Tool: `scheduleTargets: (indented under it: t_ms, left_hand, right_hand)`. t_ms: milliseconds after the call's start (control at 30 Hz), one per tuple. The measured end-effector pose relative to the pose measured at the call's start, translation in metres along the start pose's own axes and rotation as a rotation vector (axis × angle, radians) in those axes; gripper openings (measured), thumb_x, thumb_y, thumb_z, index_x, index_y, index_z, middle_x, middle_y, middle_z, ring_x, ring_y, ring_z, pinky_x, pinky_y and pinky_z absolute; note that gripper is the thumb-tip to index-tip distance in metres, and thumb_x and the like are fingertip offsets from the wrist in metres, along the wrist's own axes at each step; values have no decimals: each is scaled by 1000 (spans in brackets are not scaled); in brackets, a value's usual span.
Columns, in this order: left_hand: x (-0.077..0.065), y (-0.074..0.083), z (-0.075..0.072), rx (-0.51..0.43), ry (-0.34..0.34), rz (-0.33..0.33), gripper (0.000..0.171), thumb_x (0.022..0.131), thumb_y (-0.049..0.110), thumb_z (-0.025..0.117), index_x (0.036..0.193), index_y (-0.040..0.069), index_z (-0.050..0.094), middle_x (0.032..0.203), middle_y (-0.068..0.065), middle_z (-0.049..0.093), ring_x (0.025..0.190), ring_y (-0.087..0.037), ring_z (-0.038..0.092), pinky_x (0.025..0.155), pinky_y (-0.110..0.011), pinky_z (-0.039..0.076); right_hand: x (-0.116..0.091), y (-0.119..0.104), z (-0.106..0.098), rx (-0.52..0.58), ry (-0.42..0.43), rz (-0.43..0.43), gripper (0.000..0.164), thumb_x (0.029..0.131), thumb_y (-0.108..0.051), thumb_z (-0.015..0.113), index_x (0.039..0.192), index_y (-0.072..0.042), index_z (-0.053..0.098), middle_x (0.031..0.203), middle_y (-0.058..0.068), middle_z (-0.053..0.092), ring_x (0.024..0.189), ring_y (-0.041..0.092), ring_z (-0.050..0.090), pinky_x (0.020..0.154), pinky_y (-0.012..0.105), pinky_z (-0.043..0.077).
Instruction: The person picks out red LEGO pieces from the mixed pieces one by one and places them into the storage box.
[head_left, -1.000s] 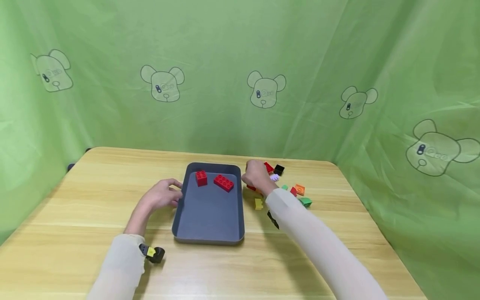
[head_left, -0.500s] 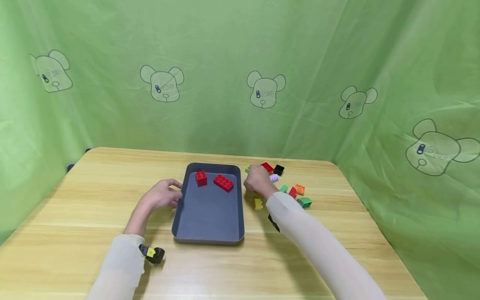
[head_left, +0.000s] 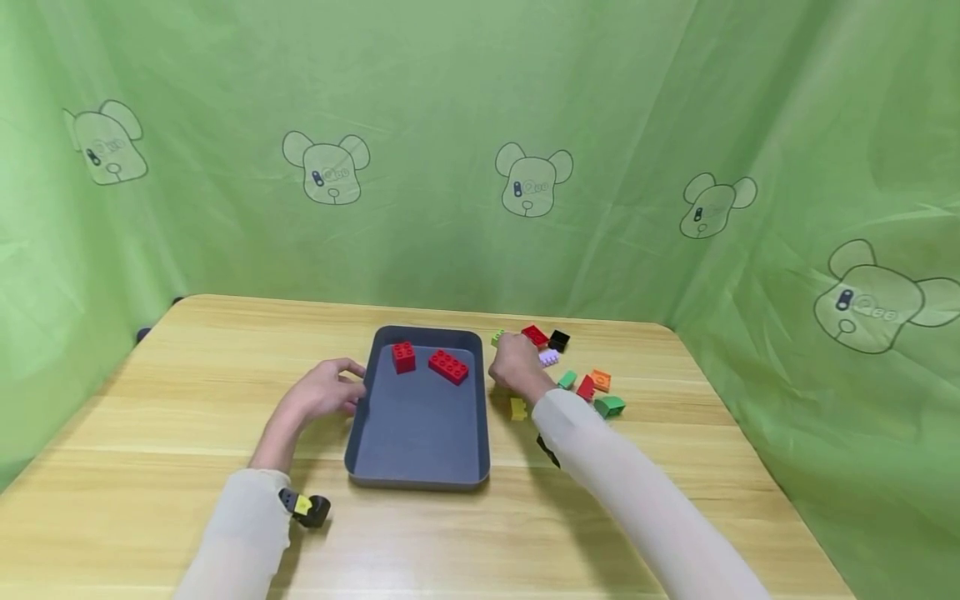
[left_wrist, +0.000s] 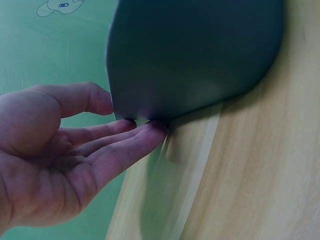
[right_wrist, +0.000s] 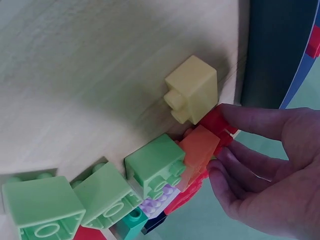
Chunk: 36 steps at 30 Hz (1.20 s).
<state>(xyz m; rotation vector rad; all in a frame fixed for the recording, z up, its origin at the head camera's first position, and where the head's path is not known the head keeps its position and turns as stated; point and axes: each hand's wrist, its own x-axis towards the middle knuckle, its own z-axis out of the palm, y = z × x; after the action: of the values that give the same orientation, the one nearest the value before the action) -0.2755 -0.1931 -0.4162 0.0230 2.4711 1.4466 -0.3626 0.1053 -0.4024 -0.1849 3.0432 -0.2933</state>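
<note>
Beside the grey tray (head_left: 420, 433), my left hand (head_left: 322, 389) touches the outer side with straight fingers; in the left wrist view thumb and fingertips (left_wrist: 157, 129) meet its wall. Two red bricks, a square one (head_left: 403, 357) and a longer one (head_left: 448, 367), lie inside the tray. My right hand (head_left: 517, 365) is low over the table just right of the tray. In the right wrist view its thumb and fingers pinch a red brick (right_wrist: 214, 120), partly hidden. An orange brick (right_wrist: 199, 150) and a yellow brick (right_wrist: 192, 87) lie close to it.
Around the right hand are loose bricks: lime (head_left: 497, 337), red (head_left: 535, 335), black (head_left: 558, 340), lilac (head_left: 550, 357), green (head_left: 610, 406) and orange (head_left: 601, 380). A green curtain (head_left: 435, 250) hangs behind the wooden table (head_left: 420, 550).
My right hand has come slightly nearer and lower, uncovering the lime brick behind it and covering the red and orange bricks seen beside it earlier. The left hand and tray have stayed in place.
</note>
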Motion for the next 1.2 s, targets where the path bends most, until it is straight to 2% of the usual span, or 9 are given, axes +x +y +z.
scheduleTargets:
  t_ms: [367,533,633,967,1200]
  left_hand:
    - [0,0,1,8,3,-1,49,92,7,59,137,-9,50,122,-31,68,89,-26,75,87,-40,61]
    - [-1,0,1,15,5,-1,49,93,8,60,137,-9,51,122,-30,68,89,-26,75,88,-41,60]
    - [-1,0,0,11,4,-2,49,93,8,60,138,-9,50,122,-30,68,89,-26,75,88,-41,60]
    - [-2,1,-1,-6,2,1,49,93,8,60,138,-9,50,121,-30,68,90,-27,74,89,-41,60]
    - [-1,0,0,-10,1,3,48,93,7,59,137,-9,50,121,-30,68,90,-27,74,86,-40,61]
  right_hand:
    - [1,0,3,-58,20,-3,6,78,-2,63,82,-1,67,101,22,70,99,35,66,91,44,58]
    - [-3,-3,5,-15,11,-1,26,81,-3,64,106,2,70,109,20,71,106,36,66,94,44,57]
    - [-5,-5,4,5,5,-13,32,81,-3,65,113,2,68,109,18,72,104,35,67,91,43,59]
    - [-8,-9,0,40,-12,-15,26,83,-5,65,109,1,66,102,16,70,94,30,65,80,39,59]
    - [-7,-9,1,101,-26,33,27,84,-4,66,110,2,66,103,16,69,89,28,63,74,34,58]
